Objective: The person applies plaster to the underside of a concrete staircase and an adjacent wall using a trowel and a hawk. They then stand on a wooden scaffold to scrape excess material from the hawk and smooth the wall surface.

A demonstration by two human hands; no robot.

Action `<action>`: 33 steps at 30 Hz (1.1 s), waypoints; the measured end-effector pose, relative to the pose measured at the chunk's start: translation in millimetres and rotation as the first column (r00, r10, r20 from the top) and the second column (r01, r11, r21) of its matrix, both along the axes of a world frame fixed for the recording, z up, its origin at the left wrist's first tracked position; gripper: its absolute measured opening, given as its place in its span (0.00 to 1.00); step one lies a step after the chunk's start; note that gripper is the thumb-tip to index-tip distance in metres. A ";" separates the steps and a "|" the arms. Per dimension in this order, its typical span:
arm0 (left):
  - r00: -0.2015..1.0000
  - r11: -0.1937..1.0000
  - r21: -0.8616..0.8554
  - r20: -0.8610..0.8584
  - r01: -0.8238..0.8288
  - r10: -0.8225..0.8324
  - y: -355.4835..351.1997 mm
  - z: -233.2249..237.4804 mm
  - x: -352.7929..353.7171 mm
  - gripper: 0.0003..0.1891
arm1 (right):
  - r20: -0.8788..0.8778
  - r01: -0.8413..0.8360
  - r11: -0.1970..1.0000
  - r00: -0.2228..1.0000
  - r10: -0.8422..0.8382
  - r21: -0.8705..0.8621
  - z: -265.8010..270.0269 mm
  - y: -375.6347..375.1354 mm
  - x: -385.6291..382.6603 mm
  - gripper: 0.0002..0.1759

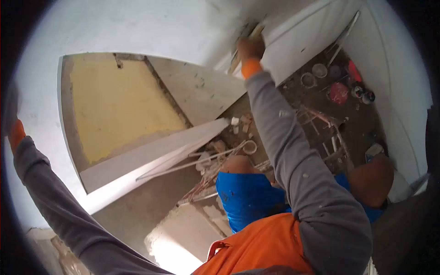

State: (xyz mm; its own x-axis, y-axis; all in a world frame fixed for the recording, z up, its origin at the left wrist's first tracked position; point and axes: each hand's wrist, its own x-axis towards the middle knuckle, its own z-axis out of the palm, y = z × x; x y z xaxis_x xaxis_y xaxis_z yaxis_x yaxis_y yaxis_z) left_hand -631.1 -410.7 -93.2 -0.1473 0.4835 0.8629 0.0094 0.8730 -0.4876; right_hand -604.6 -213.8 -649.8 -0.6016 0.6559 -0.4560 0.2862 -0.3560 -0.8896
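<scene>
My right hand (251,47) is closed around a long, flat trowel (234,64), seen nearly edge-on. The tool's pale edge lies right at the white wall surface (183,32), beside a dark, rough patch. Out at the far left, my left hand (11,107) reaches up against the white surface; it is dark and blurred at the edge of view, its fingers not distinct. Both arms wear grey sleeves with orange cuffs.
Below lies a floor with a bucket (308,80), a red bag (338,93), broken bricks (246,120) and a ladder-like frame (327,117). Pale poles (183,164) slant across the middle. A wall opening shows a yellow panel (119,101).
</scene>
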 end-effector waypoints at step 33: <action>0.998 0.997 -0.077 -0.053 0.013 -0.017 0.8 -1.6 -1.3 0.45 | -0.050 0.098 0.976 0.995 -0.090 0.197 21.0 -27.5 18.6 0.26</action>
State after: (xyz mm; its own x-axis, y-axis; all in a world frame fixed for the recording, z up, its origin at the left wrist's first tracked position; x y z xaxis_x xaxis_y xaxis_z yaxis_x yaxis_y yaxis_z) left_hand -632.4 -409.9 -94.8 -0.0942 0.5504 0.8296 -0.0062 0.8330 -0.5533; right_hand -586.0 -241.3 -628.8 -0.5483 0.7854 -0.2874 0.2221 -0.1946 -0.9554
